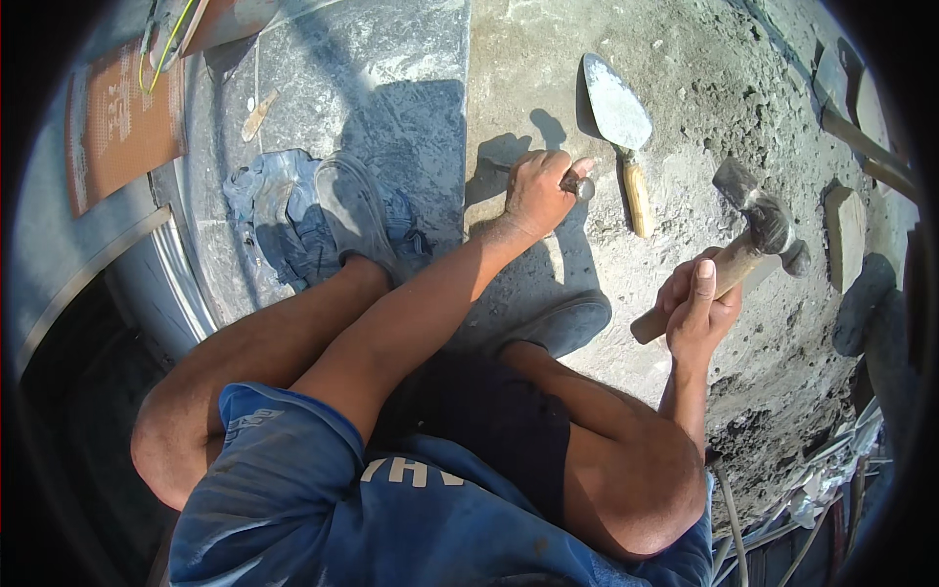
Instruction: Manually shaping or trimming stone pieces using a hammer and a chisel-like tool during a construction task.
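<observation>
My left hand (536,191) is closed around a metal chisel (577,184), whose tip rests on the rough grey concrete floor (685,88). My right hand (696,303) grips the wooden handle of a hammer (758,227), held raised to the right of the chisel, its dark metal head pointing up and away. A trowel (621,127) with a wooden handle lies on the concrete just beyond the chisel. I am squatting, both knees and blue shorts in the lower part of the view.
My left shoe (357,210) stands on a crumpled blue cloth (269,191) on smooth grey slabs. My right shoe (562,323) is on the concrete. Stone pieces (846,235) lie at the right, rubble and cables at the lower right, an orange board (122,122) at the upper left.
</observation>
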